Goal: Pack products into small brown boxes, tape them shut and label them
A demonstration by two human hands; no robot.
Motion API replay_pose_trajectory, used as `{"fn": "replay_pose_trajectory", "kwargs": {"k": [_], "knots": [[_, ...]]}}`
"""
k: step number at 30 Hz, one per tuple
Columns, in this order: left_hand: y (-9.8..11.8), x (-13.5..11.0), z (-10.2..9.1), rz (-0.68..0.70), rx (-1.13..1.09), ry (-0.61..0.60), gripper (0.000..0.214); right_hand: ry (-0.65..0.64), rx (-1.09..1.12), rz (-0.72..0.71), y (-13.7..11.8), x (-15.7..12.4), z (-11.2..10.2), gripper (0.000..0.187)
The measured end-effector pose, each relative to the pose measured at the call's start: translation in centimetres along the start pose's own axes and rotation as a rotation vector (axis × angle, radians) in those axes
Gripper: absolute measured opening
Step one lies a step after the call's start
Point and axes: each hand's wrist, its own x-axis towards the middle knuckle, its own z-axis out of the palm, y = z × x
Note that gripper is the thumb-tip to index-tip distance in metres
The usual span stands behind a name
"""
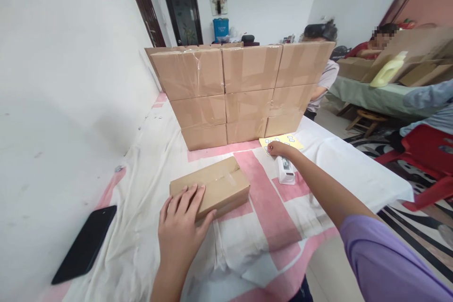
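- left hand [182, 226] spread on taped cardboard box [217, 178]
- right hand [279, 149] curled at yellow sheet [296, 143], white device [286, 177] just beside
- stacked cartons [247, 73] behind, three across, three high
- black phone [85, 245] left, on pink-and-white cloth [271, 212]

The box [222, 181] is plain brown, and the stacked boxes [249, 71] share this same brown. The sheet [296, 142] is yellow, with small whitish shapes outlined in blue. The cloth [269, 207] is white, with large pink blocks. The phone [85, 245] is black, the sleeve [382, 255] purple, the chair [430, 160] red and the bottle [389, 71] pale yellow.
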Motion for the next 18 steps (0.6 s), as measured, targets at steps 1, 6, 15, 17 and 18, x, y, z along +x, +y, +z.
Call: {"fn": "replay_pose_trajectory", "kwargs": {"k": [1, 6, 15, 17, 18], "knots": [[0.01, -0.01, 0.01, 0.0, -0.001, -0.002, 0.052, -0.002, 0.005, -0.002, 0.0, -0.05, 0.0, 0.028], [0.09, -0.08, 0.01, 0.001, -0.006, 0.004, 0.051, -0.022, 0.03, -0.026, 0.09, -0.1, -0.08, 0.038], [0.06, -0.19, 0.04, -0.005, -0.019, 0.01, 0.052, -0.056, 0.064, -0.047, -0.13, -0.49, -0.34, 0.037], [0.05, -0.22, 0.07, -0.011, -0.023, 0.011, 0.052, -0.061, 0.067, -0.048, -0.2, -0.6, -0.38, 0.037], [0.05, -0.24, 0.08, -0.013, -0.026, 0.012, 0.052, -0.063, 0.067, -0.05, -0.24, -0.67, -0.4, 0.037]]}}
